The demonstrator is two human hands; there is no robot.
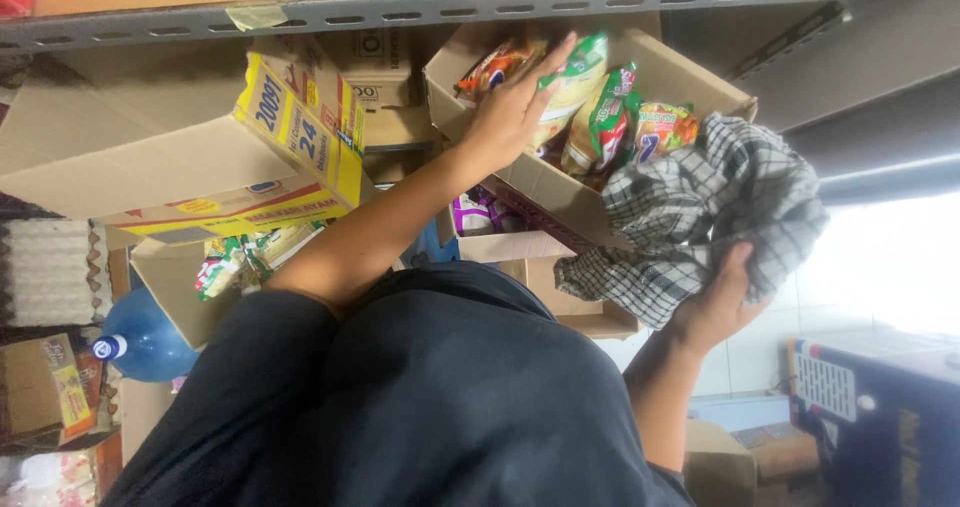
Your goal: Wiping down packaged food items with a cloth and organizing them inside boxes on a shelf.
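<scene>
I'm wearing a dark, near-black shirt (pixel 450 397) of soft, plain cloth, and it fills the lower middle of the head view in one broad, smooth mass with a few shallow folds. Its short sleeve (pixel 270 367) ends in a rounded hem above my left elbow, and from there the arm is bare down to the wrist. My left hand (pixel 510 107) is bare too, with slim fingers and short nails. On the other side the shirt's edge gives way to my bare right forearm (pixel 660 387), and my right hand (pixel 715 302) is likewise uncovered.
</scene>
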